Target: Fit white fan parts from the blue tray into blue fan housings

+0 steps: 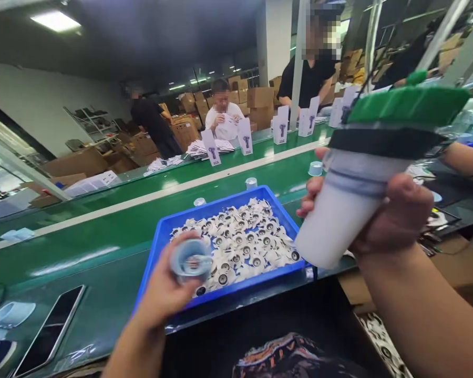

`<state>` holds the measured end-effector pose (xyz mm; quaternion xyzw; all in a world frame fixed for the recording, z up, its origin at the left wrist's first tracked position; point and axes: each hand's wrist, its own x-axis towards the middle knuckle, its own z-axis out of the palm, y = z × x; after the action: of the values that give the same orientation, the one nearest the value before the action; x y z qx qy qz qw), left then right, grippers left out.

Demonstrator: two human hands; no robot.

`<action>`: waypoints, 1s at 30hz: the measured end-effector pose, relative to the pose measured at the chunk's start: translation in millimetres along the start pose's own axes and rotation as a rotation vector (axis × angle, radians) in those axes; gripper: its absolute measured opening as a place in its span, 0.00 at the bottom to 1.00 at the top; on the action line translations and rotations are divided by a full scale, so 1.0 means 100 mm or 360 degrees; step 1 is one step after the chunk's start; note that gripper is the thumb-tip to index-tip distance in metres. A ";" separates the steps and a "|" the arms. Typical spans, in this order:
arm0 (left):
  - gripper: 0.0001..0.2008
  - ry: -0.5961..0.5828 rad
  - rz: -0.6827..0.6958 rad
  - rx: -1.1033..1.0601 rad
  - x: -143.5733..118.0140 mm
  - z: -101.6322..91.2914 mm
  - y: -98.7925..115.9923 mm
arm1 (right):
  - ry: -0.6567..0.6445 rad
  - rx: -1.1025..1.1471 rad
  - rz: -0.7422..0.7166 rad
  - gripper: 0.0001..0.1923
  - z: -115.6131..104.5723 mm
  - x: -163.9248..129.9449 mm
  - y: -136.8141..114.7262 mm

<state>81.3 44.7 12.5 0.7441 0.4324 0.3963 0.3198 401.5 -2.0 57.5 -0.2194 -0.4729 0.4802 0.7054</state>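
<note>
Green conveyor bench in a packing shop, boxes & co-workers at 12 o'clock. Left hand (169, 286) pinches a small clear cup (191, 260) by its rim, held just over the blue tray (153, 262) of white parts (244, 241). Right hand (382, 220), at 3 o'clock, is wrapped round a white tool (350, 205) w/ green-black head, tilted. Step looks like fitting/pressing cup & tool together; next needs lining both up squarely. Phone (49, 331) at 8 o'clock.

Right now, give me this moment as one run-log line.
left hand: holds small cup over blue tray | right hand: grips white tool | tray: white parts | belt: cups
</note>
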 end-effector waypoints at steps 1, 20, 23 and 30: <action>0.30 -0.0245 0.0095 0.0140 0.05 0.26 0.08 | 0.0003 0.0105 -0.0025 0.33 0.09 0.01 -0.01; 0.24 -0.0453 0.0581 -0.0348 -0.08 1.06 0.40 | 0.0042 0.0198 0.0097 0.43 0.62 -0.06 -0.01; 0.24 -0.0457 0.0578 -0.0350 -0.07 1.06 0.39 | 0.0025 0.0198 0.0100 0.43 0.60 -0.07 0.01; 0.25 -0.0572 0.0457 -0.0439 -0.07 1.03 0.47 | 0.0210 -0.0547 0.0207 0.52 0.72 -0.01 0.00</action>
<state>186.6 4.8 -0.5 0.8057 0.2004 0.3543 0.4304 338.3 -13.5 89.8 -0.3977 -0.4856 0.4216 0.6544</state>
